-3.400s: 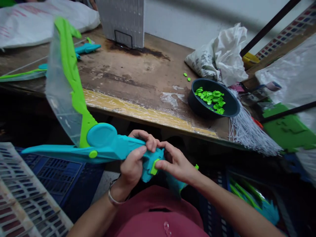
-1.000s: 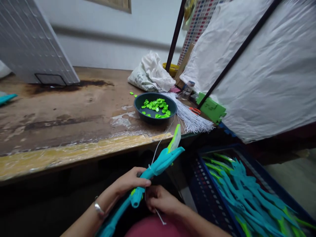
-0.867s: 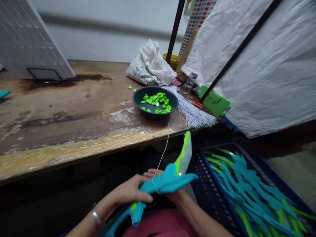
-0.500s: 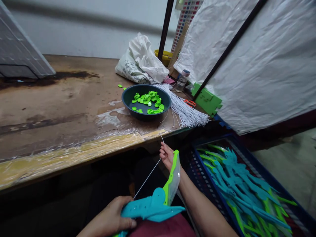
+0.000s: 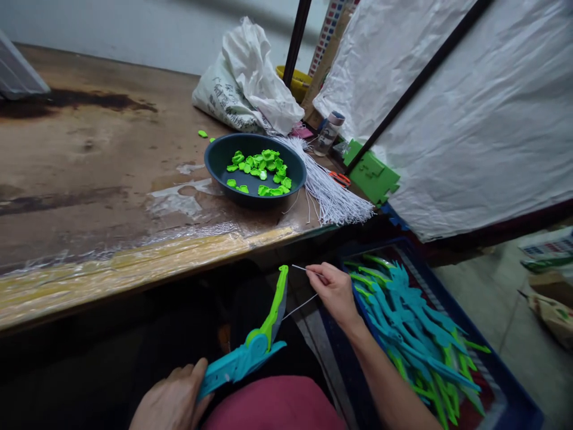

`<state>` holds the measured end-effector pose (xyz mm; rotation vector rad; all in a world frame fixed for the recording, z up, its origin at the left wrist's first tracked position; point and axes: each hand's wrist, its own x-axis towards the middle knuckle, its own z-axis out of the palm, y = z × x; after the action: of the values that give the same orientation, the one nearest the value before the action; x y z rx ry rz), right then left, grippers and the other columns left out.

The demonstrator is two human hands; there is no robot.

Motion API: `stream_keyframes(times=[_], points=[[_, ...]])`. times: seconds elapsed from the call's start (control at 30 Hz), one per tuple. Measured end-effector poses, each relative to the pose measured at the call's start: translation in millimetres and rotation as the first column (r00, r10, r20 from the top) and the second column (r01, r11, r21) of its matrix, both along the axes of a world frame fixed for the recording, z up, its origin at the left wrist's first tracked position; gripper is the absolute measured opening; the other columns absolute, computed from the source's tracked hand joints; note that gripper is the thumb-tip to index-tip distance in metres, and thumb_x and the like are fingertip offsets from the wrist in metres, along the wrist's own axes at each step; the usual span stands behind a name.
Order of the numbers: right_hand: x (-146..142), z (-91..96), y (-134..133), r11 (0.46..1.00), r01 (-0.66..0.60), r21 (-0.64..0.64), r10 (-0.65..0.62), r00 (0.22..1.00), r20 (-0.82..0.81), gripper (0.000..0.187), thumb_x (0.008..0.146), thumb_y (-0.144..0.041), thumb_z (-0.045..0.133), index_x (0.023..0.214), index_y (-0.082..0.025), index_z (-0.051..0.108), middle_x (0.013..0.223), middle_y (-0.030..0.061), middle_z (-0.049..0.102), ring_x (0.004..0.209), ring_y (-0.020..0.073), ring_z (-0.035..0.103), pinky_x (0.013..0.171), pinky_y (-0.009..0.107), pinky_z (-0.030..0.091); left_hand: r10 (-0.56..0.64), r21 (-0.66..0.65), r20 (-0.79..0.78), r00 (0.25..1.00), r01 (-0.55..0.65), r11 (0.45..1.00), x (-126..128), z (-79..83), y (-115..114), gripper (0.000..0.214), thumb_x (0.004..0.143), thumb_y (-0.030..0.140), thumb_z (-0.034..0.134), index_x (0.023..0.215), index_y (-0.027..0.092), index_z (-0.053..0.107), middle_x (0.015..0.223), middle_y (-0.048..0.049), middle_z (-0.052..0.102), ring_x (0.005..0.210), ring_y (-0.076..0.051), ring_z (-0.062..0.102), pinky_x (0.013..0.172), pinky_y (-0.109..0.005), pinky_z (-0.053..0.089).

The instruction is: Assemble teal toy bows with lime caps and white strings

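Note:
My left hand [image 5: 172, 397] is closed around the blue end of a blue and green plastic toy part [image 5: 237, 364], held low in front of my body. Its narrow green arm slants upward and ends in a small tip with what looks like a hole. Just right of that tip, my right hand [image 5: 331, 289] pinches a thin white cord [image 5: 301, 267] between thumb and fingers. The cord's free end points left toward the green tip, apart from it. Another stretch of cord runs from below my right hand down behind the green arm.
On the table [image 5: 89, 149] a dark bowl [image 5: 215, 173] holds small green pieces, beside a bundle of white cords [image 5: 340, 200]. Behind stand a white sack [image 5: 242, 83] and a bottle [image 5: 329, 132]. At right, a blue crate [image 5: 514, 394] contains several similar blue and green parts.
My right hand has moved right, out from behind the toy part, still with the cord. My left hand has shifted left and turned the toy part, bringing its green tip left of the cord end.

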<state>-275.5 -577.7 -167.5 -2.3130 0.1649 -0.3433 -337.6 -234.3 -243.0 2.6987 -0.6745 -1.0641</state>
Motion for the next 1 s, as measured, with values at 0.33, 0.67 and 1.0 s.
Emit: stream_keyframes(times=[0.33, 0.67, 1.0], points=[[8, -23.2, 22, 0.962, -0.079, -0.262, 0.105, 0.991, 0.088, 0.014, 0.094, -0.016, 0.06, 0.086, -0.016, 0.071, 0.072, 0.0001, 0.058, 0.062, 0.0086, 0.051, 0.059, 0.024, 0.034, -0.018, 0.037, 0.003, 1.0, 0.018, 0.999, -2, -1.4, 2, 0.045, 0.102, 0.022, 0.041, 0.143, 0.015, 0.06, 0.126, -0.0154, 0.066, 0.111, -0.028, 0.065, 0.098, -0.045, 0.052], [11, -25.9, 23, 0.93, -0.064, -0.361, 0.116, 0.985, 0.124, 0.015, 0.096, -0.016, 0.057, 0.087, -0.015, 0.069, 0.074, 0.0008, 0.059, 0.063, 0.0091, 0.053, 0.062, 0.025, 0.036, -0.006, 0.032, 0.002, 1.0, 0.006, 0.999, -3, 4.0, 0, 0.044, 0.102, 0.021, 0.042, 0.141, 0.014, 0.061, 0.12, -0.015, 0.068, 0.107, -0.027, 0.066, 0.096, -0.045, 0.053], [9, -22.0, 25, 0.898, -0.062, -0.435, 0.131, 0.983, 0.13, 0.017, 0.099, -0.016, 0.055, 0.088, -0.014, 0.068, 0.076, 0.002, 0.059, 0.068, 0.0109, 0.056, 0.066, 0.026, 0.04, -0.006, 0.04, -0.011, 1.0, 0.007, 0.999, -2, 10.3, -2, 0.045, 0.102, 0.021, 0.041, 0.141, 0.013, 0.061, 0.123, -0.0161, 0.067, 0.109, -0.029, 0.065, 0.097, -0.045, 0.052]])
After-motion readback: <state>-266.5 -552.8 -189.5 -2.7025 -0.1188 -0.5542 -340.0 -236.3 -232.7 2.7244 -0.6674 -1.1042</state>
